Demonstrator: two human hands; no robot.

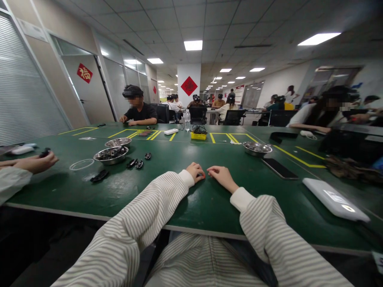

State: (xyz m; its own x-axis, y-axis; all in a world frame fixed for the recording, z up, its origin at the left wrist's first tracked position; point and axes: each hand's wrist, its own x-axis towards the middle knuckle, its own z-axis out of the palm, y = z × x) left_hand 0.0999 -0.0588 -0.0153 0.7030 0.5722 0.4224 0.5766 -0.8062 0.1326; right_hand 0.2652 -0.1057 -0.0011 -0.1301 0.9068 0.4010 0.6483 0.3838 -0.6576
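Observation:
My left hand [196, 172] rests low over the green table [167, 157], its fingers curled in and closed. Just to its right, my right hand [222, 177] has thumb and fingers drawn together in a pinch. A small gap separates the fingertips of both hands. Whether anything small sits in either hand is too fine to make out. Off to the left lie several black plastic parts [139, 164], beside a metal bowl [98, 157] holding more dark parts. On the right, another metal bowl [267, 150] has small pieces in it.
A phone [279, 168] and a white power bank [335, 199] lie to the right. Farther back are a yellow box [198, 136] with cables and a water bottle [187, 120]. At the left, a co-worker's hand [38, 162] holds a black part. Other people sit around.

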